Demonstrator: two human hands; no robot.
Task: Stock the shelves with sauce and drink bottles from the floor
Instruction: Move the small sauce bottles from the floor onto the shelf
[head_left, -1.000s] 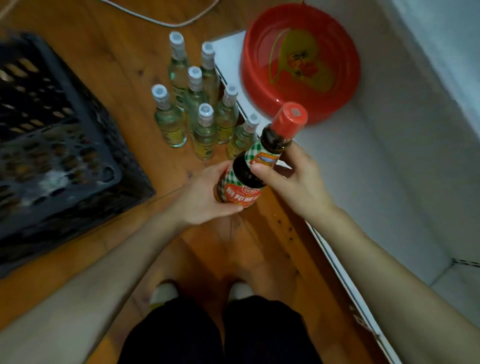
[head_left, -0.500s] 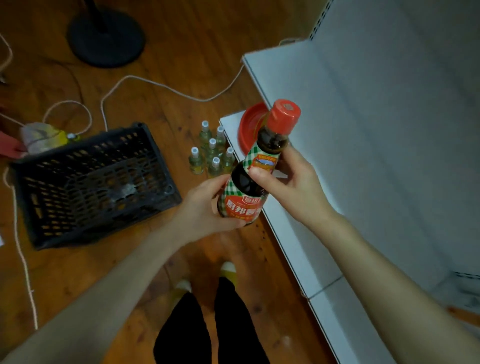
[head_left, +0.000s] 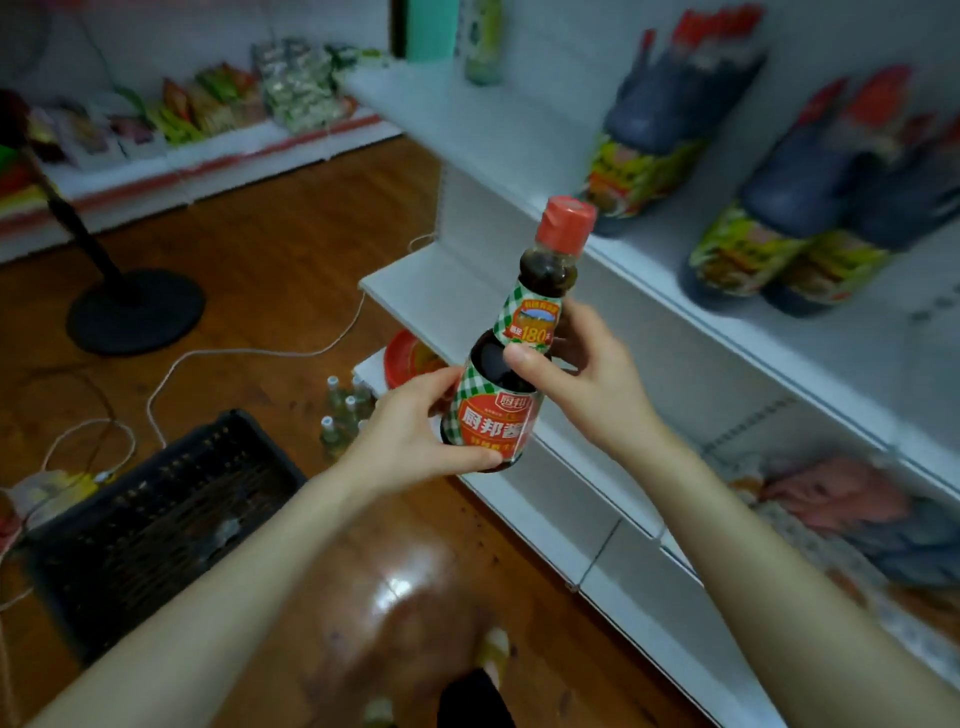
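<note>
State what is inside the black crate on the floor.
A pale scrap lies on the mesh bottom of the black crate; no bottles show there. The left forearm covers its near right corner, and the picture is blurred.

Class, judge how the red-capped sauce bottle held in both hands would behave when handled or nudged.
The sauce bottle looks nearly full of dark liquid, so probably heavy for its size. It holds its shape in the left hand and right hand: likely rigid, perhaps breakable. Tall with a narrow neck, it might tip if pushed near the cap.
</note>
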